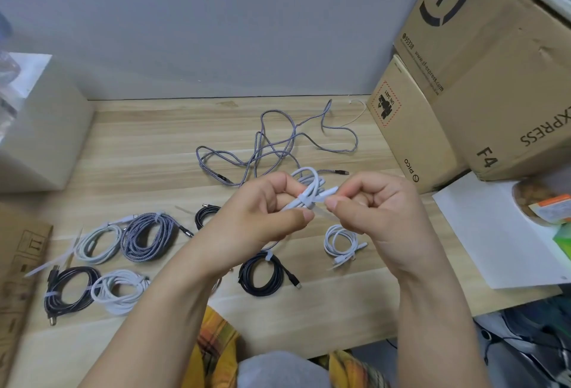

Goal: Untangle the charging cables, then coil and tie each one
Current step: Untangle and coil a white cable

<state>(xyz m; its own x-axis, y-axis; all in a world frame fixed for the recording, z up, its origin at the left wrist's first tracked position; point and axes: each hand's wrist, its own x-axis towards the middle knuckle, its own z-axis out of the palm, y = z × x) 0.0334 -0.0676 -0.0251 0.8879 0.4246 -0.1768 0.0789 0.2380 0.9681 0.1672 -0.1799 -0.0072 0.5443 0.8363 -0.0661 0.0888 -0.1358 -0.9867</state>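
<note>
Above the wooden table (148, 140) my left hand (262, 208) grips a small coil of white cable (309, 183). A translucent cable tie (321, 210) wraps the coil, and my right hand (377, 202) pinches the tie's tail beside it. A loose grey braided cable (272, 146) lies tangled on the table behind my hands. Several tied coils lie in front: a grey braided coil (148, 237), white coils (99, 244) (120, 290) (341, 242), and black coils (69, 290) (262, 273). Another black coil (205, 214) is partly hidden by my left wrist.
Cardboard boxes (494, 72) are stacked at the back right. A white sheet (494, 233) and a food packet (543, 202) lie at the right edge. A pale box (40, 128) stands at the left, flat cardboard (18, 264) below it. Spare ties (58, 259) lie near the left coils.
</note>
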